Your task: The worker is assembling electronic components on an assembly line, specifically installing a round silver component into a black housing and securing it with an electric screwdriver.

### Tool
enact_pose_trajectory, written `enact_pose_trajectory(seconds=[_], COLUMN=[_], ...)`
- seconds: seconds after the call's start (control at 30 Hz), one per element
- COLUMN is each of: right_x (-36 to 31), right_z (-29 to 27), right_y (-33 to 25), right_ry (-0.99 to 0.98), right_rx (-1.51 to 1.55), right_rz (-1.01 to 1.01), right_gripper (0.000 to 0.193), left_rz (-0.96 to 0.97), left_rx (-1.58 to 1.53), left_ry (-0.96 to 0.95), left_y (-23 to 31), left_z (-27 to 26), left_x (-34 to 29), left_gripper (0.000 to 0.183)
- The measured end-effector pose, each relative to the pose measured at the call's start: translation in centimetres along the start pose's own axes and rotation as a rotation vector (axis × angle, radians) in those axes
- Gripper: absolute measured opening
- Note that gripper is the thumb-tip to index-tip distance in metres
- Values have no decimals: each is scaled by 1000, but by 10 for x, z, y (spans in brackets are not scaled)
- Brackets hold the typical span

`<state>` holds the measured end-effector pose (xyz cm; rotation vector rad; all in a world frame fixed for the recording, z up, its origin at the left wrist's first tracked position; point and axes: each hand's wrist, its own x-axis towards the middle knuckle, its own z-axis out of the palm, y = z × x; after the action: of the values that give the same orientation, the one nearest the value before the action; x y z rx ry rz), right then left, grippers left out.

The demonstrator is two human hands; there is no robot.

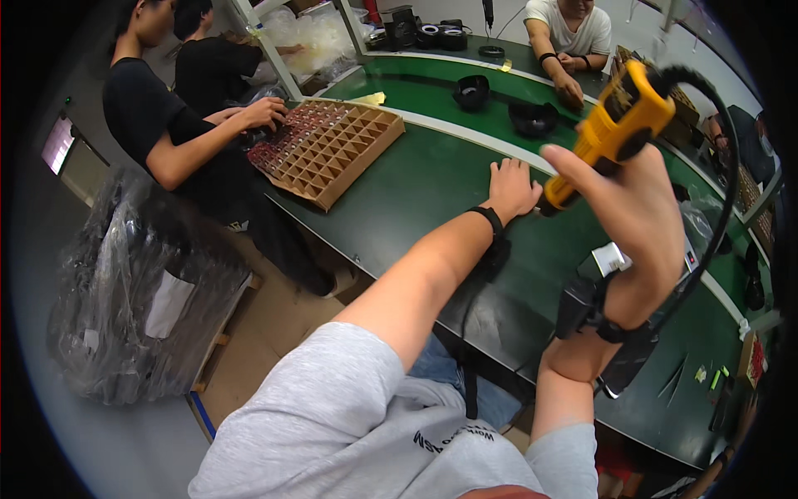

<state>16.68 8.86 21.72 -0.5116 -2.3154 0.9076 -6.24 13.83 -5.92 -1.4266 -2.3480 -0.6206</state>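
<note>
My right hand (640, 220) is wrapped round a yellow corded power tool (603, 137), raised over the green bench. A thick black cord runs from its upper end, and its narrower nose slants down towards my left hand. That left hand (513, 187) rests at the bench with its fingers stretched out, its thumb side close to the tool's nose. Whether the nose touches anything there I cannot tell, and what lies under the palm is hidden. Behind my right wrist a small white box-like object (609, 258) is partly covered.
A cardboard tray with dividers (332, 154) sits at the left, another person's hands (266, 112) over it. Black bowl-shaped parts (532, 118) lie on the green strip beyond. A person in white (573, 37) sits opposite. Tweezers (673, 378) lie at right; a plastic-wrapped stack (141, 291) stands left.
</note>
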Motion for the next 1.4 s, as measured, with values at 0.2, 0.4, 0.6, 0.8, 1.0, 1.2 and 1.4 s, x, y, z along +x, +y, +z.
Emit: enact_pose_trajectory(seconds=[0.2,0.4,0.6,0.8,1.0,1.2,1.4], right_x=[11,16,17,20,22,15,-47], right_z=[4,2,3,10,16,15,38], right_y=[6,-5,-1,9,20,23,5], right_ry=[61,73,88,105,309,85,-8], right_rx=[40,61,128,250,165,-100,-453], right_rz=[143,151,229,292,171,318,552], right_gripper=[48,52,50,48,52,51,47], left_rz=[-229,-416,-718,-706,-41,343,667], left_rx=[365,25,-181,-261,-333,-626,-809], left_ry=[-210,-80,-211,13,152,-35,-316], left_y=[-101,-206,-186,-195,-211,-154,-108], left_z=[-82,-82,-37,-22,-64,-156,-177], left_x=[56,128,184,193,144,48,-4], left_gripper=[48,79,104,99,74,69,71])
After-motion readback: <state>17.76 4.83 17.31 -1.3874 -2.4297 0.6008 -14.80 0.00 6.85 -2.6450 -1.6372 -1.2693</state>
